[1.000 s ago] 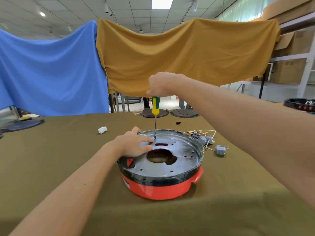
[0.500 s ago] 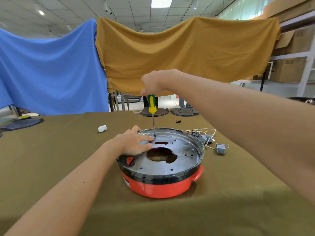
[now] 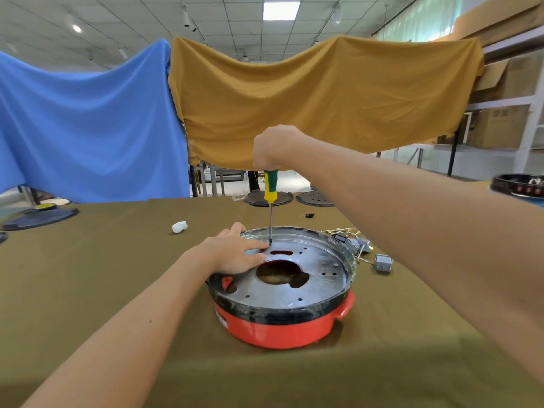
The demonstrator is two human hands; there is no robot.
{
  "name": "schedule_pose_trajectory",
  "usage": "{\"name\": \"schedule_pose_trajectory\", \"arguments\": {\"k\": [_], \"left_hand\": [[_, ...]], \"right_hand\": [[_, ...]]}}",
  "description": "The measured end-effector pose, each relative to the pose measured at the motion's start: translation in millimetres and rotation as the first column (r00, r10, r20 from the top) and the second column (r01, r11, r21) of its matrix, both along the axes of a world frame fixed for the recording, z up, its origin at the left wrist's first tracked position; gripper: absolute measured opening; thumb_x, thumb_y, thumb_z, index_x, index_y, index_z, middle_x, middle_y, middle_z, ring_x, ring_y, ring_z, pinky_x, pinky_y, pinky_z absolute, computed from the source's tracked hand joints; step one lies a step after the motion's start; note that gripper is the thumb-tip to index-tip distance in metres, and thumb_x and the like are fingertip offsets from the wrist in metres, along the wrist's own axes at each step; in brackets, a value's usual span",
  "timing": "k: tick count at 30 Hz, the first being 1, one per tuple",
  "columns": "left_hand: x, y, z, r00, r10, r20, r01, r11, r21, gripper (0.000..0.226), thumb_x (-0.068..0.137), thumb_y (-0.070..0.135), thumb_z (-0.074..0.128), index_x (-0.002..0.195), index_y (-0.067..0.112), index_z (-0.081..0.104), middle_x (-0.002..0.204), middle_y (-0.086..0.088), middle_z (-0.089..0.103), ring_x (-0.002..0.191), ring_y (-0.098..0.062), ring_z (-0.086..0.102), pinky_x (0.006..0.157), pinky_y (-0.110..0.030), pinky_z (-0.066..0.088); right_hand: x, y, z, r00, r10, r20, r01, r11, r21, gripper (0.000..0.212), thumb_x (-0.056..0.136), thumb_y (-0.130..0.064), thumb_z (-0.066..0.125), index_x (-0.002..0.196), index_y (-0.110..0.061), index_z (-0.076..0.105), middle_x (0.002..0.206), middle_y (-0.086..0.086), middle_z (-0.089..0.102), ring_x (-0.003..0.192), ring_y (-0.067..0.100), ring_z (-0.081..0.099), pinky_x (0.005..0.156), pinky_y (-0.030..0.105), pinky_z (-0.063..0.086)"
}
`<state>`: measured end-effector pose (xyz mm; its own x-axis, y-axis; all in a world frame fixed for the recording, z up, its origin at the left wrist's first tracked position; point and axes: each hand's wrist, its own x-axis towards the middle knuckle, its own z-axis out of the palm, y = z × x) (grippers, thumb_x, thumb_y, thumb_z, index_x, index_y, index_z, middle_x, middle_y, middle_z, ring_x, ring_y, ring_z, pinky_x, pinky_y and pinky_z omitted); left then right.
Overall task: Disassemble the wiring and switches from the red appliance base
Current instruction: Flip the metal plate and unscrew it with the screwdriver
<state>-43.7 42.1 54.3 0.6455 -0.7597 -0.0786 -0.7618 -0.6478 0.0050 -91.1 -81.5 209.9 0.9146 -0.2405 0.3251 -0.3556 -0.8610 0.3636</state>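
Gripping the top of the screwdriver, the right hand is clenched around the green-and-yellow handle and holds the tool upright, tip down on the metal plate just beside the left fingertips. Left hand lies flat on the plate's near-left part, fingers straight and spread, pressing on it, grasping nothing. Red appliance base sits on the olive worktop directly under both hands; its black rim rings the plate, a red side handle sticks out below the right forearm. Plate has a big irregular centre cutout and a slot right of the left fingers, red showing through. Loose wiring and a small grey switch lie on the worktop beyond the base, under the right forearm, apart from the base. White crumpled wad sits left of and beyond the left hand. Two dark round discs rest at the far worktop edge behind the screwdriver. Blue cloth and mustard cloth hang behind.
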Motion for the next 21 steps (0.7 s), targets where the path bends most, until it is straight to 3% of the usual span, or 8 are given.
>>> {"name": "schedule_pose_trajectory", "arguments": {"k": [3, 6, 8, 10, 13, 16, 18, 21], "left_hand": [[0.7, 0.4, 0.0, 1.0, -0.002, -0.004, 0.002, 1.0, -0.012, 0.048, 0.097, 0.065, 0.031, 0.144, 0.057, 0.03, 0.156, -0.002, 0.015, 0.139, -0.029, 0.028, 0.109, -0.05, 0.035], [0.9, 1.4, -1.1, 1.0, -0.006, -0.019, 0.005, 0.999, -0.033, 0.047, 0.097, 0.064, 0.032, 0.143, 0.058, 0.031, 0.154, 0.0, 0.016, 0.138, -0.029, 0.028, 0.108, -0.049, 0.035], [0.9, 1.5, -1.2, 1.0, -0.002, -0.019, 0.001, 0.999, -0.041, 0.047, 0.096, 0.064, 0.033, 0.143, 0.058, 0.031, 0.154, 0.0, 0.017, 0.139, -0.028, 0.027, 0.109, -0.049, 0.034], [0.9, 1.6, -1.6, 1.0, 0.0, -0.017, -0.001, 0.999, -0.049, 0.047, 0.096, 0.064, 0.033, 0.142, 0.058, 0.032, 0.154, -0.001, 0.017, 0.14, -0.028, 0.027, 0.11, -0.049, 0.033], [1.7, 2.3, -2.3, 1.0, -0.003, -0.013, 0.003, 0.999, -0.054, 0.047, 0.096, 0.064, 0.033, 0.142, 0.058, 0.033, 0.154, -0.001, 0.017, 0.139, -0.028, 0.028, 0.109, -0.049, 0.034], [2.3, 1.7, -2.8, 1.0, -0.005, -0.009, 0.004, 0.999, -0.052, 0.047, 0.095, 0.065, 0.033, 0.142, 0.06, 0.032, 0.154, -0.001, 0.018, 0.138, -0.028, 0.029, 0.107, -0.049, 0.036], [2.4, 0.9, -2.4, 1.0, 0.003, -0.006, -0.003, 0.999, -0.043, 0.047, 0.095, 0.066, 0.032, 0.142, 0.06, 0.031, 0.154, -0.001, 0.017, 0.139, -0.028, 0.028, 0.108, -0.049, 0.035], [2.4, 0.4, -2.9, 1.0, 0.002, 0.003, -0.002, 1.0, -0.023, 0.048, 0.095, 0.066, 0.031, 0.143, 0.059, 0.03, 0.155, -0.001, 0.016, 0.14, -0.029, 0.027, 0.108, -0.05, 0.034]], "right_hand": [[-4.8, 3.3, 8.6, 0.991, 0.05, -0.122, -0.04, 0.996, 0.078, 0.03, 0.103, -0.023, 0.042, 0.077, -0.011, 0.052, 0.073, 0.002, 0.047, 0.057, 0.015, 0.041, 0.051, 0.026, 0.035], [-8.0, 1.8, 16.4, 0.962, 0.17, -0.213, -0.098, 0.945, 0.313, 0.023, 0.103, -0.03, 0.052, 0.106, -0.007, 0.054, 0.079, 0.007, 0.048, 0.056, 0.017, 0.04, 0.051, 0.024, 0.039], [-9.7, 2.2, 19.0, 0.938, 0.268, -0.22, -0.12, 0.846, 0.52, 0.012, 0.1, -0.02, 0.058, 0.109, -0.014, 0.054, 0.086, 0.006, 0.051, 0.062, 0.015, 0.04, 0.056, 0.025, 0.044], [-8.3, 3.6, 18.2, 0.927, 0.321, -0.193, -0.142, 0.778, 0.613, 0.011, 0.096, -0.009, 0.059, 0.1, -0.019, 0.057, 0.099, 0.005, 0.056, 0.075, 0.017, 0.049, 0.066, 0.028, 0.049], [-6.6, 5.6, 10.4, 0.948, 0.285, -0.141, -0.174, 0.835, 0.522, 0.011, 0.095, -0.02, 0.058, 0.105, -0.016, 0.055, 0.103, 0.006, 0.059, 0.086, 0.021, 0.057, 0.066, 0.029, 0.051], [-3.6, 4.2, -0.7, 0.99, 0.138, -0.027, -0.127, 0.959, 0.253, 0.035, 0.101, -0.048, 0.045, 0.103, -0.013, 0.045, 0.08, 0.001, 0.048, 0.072, 0.021, 0.054, 0.062, 0.03, 0.042], [-2.8, 2.3, -3.9, 0.997, 0.075, 0.032, -0.078, 0.992, 0.099, 0.035, 0.103, -0.047, 0.041, 0.097, -0.013, 0.047, 0.078, 0.001, 0.047, 0.072, 0.022, 0.052, 0.066, 0.032, 0.039], [-6.2, -5.9, 0.2, 0.994, 0.109, -0.015, -0.106, 0.986, 0.126, 0.029, 0.102, -0.036, 0.047, 0.086, -0.011, 0.051, 0.078, 0.0, 0.051, 0.064, 0.015, 0.047, 0.054, 0.029, 0.033]]}}
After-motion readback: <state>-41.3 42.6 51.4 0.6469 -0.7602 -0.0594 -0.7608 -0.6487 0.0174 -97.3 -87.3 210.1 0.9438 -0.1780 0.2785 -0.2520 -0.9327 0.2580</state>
